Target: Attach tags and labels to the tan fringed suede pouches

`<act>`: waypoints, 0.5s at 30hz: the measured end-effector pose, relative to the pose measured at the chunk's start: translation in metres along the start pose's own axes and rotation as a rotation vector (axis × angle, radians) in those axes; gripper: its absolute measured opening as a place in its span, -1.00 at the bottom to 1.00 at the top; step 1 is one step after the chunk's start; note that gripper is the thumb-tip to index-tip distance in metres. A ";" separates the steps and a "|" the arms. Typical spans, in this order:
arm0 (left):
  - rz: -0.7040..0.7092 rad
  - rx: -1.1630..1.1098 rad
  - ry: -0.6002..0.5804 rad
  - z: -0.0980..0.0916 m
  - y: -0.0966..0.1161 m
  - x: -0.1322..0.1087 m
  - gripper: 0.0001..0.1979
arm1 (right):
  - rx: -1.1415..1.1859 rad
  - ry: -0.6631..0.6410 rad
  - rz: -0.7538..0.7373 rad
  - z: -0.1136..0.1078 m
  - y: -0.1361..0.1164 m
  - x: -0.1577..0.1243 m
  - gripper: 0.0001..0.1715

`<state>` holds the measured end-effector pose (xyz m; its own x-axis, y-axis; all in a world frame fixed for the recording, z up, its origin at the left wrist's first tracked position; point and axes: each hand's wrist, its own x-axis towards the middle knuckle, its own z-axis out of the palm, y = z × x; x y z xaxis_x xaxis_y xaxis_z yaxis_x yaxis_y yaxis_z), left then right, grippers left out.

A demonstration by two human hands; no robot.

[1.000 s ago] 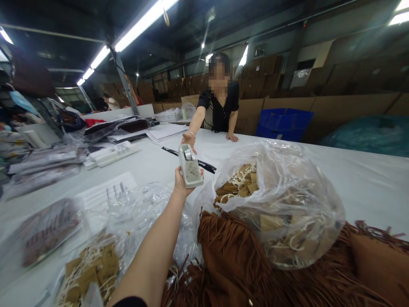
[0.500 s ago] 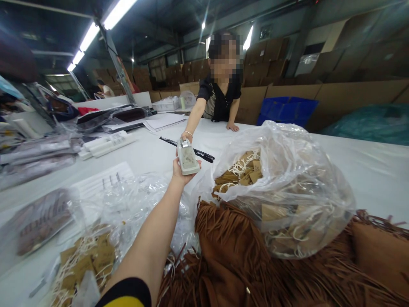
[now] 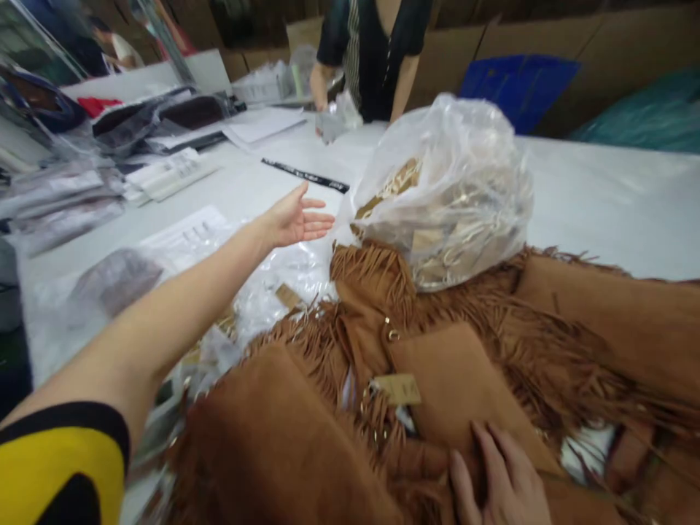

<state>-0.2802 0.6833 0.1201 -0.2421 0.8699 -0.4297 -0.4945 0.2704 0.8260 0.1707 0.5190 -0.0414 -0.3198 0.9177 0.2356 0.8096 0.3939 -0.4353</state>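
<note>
"How do the hands stand?"

"Your left hand [image 3: 300, 220] reaches out over the white table [image 3: 596, 200], fingers extended and slightly parted, near a clear plastic bag [image 3: 481, 197]. Your right hand [image 3: 506, 481] rests on a brown bag [image 3: 459, 368], low and right of centre; whether it pinches the material, you can't tell from here."

"And around that brown bag?"

"You have a tan tag [image 3: 403, 389] at its left side and brown fringe [image 3: 481, 317] beyond."

"Farther off?"

"A black strip [image 3: 306, 176]; past it, a co-worker [image 3: 377, 62] holding something pale [image 3: 340, 119], too blurred to name."
</note>
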 end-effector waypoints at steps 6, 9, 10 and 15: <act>0.085 0.518 0.050 -0.032 -0.041 -0.247 -0.46 | 0.015 0.065 -0.067 0.005 -0.017 0.004 -0.38; 0.071 0.507 0.188 -0.062 -0.089 -0.376 -0.47 | 0.120 0.082 -0.079 -0.023 -0.031 -0.002 -0.34; 0.052 0.468 0.241 -0.075 -0.109 -0.415 -0.47 | 0.143 0.101 -0.071 -0.037 -0.038 -0.008 -0.34; -0.067 0.253 0.560 -0.140 -0.222 -0.551 -0.55 | 0.437 0.068 0.204 -0.104 -0.076 -0.083 -0.43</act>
<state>-0.1536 0.0864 0.1225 -0.6527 0.5175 -0.5534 -0.3271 0.4663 0.8219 0.1866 0.4078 0.0629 -0.1312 0.9788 0.1570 0.5652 0.2039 -0.7994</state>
